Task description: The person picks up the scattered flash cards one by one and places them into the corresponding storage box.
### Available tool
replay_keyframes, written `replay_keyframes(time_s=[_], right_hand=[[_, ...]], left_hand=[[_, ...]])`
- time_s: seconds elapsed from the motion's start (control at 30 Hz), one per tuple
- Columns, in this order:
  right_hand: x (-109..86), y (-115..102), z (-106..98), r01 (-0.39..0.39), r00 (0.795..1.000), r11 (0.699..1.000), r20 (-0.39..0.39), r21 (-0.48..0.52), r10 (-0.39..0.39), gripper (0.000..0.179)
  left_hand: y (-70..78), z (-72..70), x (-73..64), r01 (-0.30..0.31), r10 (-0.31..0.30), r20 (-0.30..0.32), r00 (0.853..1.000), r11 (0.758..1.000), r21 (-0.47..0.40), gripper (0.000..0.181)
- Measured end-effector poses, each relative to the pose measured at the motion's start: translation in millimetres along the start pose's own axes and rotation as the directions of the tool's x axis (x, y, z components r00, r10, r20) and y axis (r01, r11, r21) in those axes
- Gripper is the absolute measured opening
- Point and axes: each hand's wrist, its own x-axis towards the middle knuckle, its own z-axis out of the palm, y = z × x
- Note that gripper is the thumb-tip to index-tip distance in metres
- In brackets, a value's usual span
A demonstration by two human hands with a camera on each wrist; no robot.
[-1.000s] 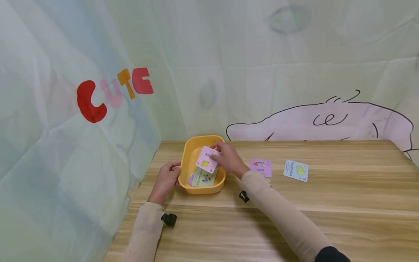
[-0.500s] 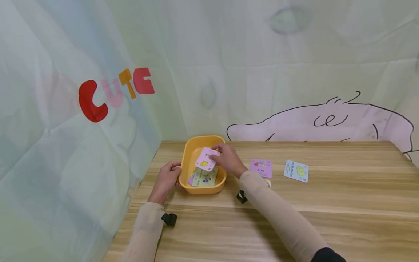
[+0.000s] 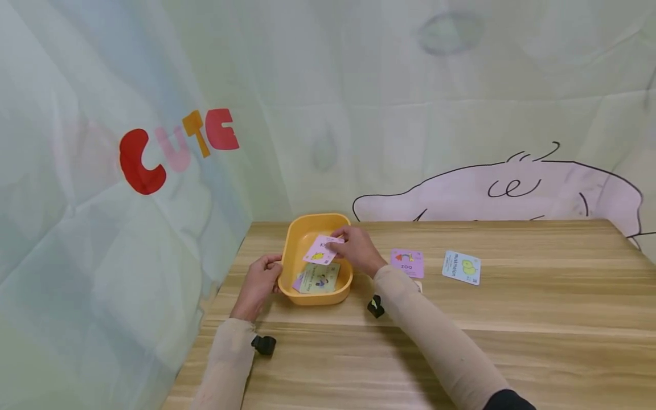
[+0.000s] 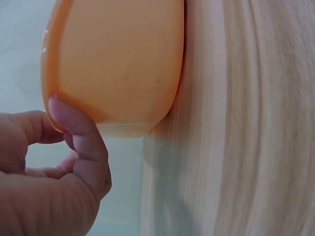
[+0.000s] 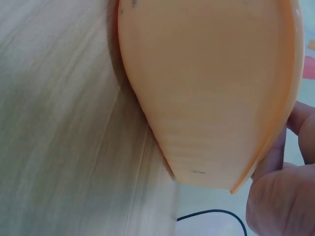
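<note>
A yellow plastic bin (image 3: pixel 316 299) stands on the wooden table. At its left side my left hand (image 3: pixel 258 285) pinches the rim, with the thumb on the outer wall in the left wrist view. My right hand (image 3: pixel 360 250) reaches over the bin's right side and pinches a pink card (image 3: pixel 318 254) with a yellow picture; part of its word is covered by the fingers. Below that card, a green card (image 3: pixel 320 278) lies on the bin's floor, partly over a purple card (image 3: pixel 298 281). In the right wrist view, the bin's wall (image 5: pixel 206 88) hides the held card.
To the right of the bin, a purple "zoo" card (image 3: pixel 408 263) and a blue "muskmelon" card (image 3: pixel 462 267) lie on the table (image 3: pixel 543 307). Another card's edge (image 3: pixel 419 286) peeks out by the right sleeve. A printed cloth (image 3: pixel 328 114) hangs behind the table and at its left.
The pink card in my right hand has tipped flatter and come slightly lower over the bin. My left hand stays on the rim.
</note>
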Motion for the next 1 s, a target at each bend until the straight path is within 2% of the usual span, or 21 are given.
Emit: replay_keyframes(time_s=[0.53, 1.0], right_hand=[[0.2, -2.7, 1.2, -0.035, 0.999, 0.999, 0.011, 0.012, 0.035, 0.027], [2.3, -2.4, 0.7, -0.058, 0.998, 0.998, 0.04, -0.001, 0.058, 0.035]], left_hand=[[0.3, -0.5, -0.1, 0.002, -0.002, -0.004, 1.0, 1.0, 0.012, 0.037], [0.7, 0.1, -0.8, 0.003, -0.003, -0.004, 1.0, 1.0, 0.012, 0.036]])
